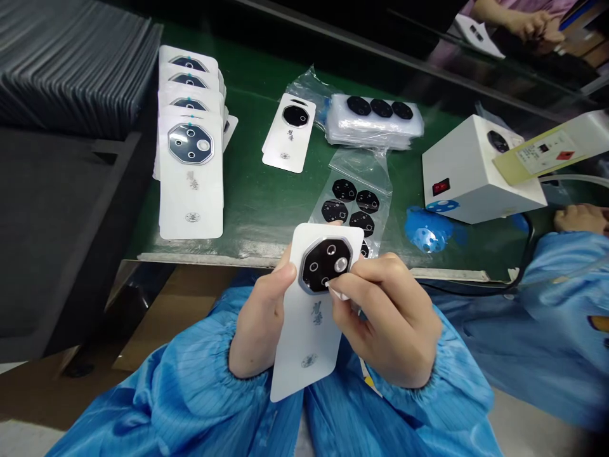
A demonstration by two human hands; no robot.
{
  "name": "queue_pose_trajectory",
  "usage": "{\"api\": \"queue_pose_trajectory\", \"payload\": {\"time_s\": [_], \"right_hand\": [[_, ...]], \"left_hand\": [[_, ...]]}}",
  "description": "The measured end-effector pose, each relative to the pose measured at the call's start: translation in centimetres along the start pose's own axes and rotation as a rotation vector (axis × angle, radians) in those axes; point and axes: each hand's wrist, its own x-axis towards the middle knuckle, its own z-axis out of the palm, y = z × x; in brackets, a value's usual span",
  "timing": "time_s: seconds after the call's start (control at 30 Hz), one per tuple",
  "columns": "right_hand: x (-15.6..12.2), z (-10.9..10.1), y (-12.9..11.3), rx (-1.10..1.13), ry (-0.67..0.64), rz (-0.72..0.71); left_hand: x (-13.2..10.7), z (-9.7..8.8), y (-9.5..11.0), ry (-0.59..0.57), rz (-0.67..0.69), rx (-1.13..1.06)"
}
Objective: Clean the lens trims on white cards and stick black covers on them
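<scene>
My left hand (261, 311) grips a white rectangular panel (304, 330) by its left edge, thumb on the front. The panel is tilted above my lap and bears printed characters, a round emblem and a black octagonal lens cover (318, 263) with silver rings. Pinched in my right hand (394, 317) is a small white tool (339, 292), mostly hidden by the fingers. Its tip touches the lower part of the lens cover, near a ring. Just behind the panel, a clear plastic sheet (352, 162) with several black octagonal pieces (344, 190) lies on the green bench.
Overlapping white panels (193, 209) form a stack at left, beside dark trays (76, 63). Two more panels (285, 143) lie mid-bench near a plastic-wrapped bundle (373, 130). At right stand a white box (469, 168) with a bottle (547, 149), blue film (428, 230) and another person's hand (580, 219).
</scene>
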Motion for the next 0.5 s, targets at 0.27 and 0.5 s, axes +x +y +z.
{"api": "queue_pose_trajectory", "payload": {"time_s": [0.27,0.5], "right_hand": [[-0.22,0.44,0.08,-0.04,-0.032,-0.013],[-0.45,0.66,0.14,-0.066,-0.048,-0.026]], "left_hand": [[0.65,0.1,-0.54,-0.142,0.058,-0.096],[0.7,0.13,-0.63,-0.141,0.081,-0.083]]}}
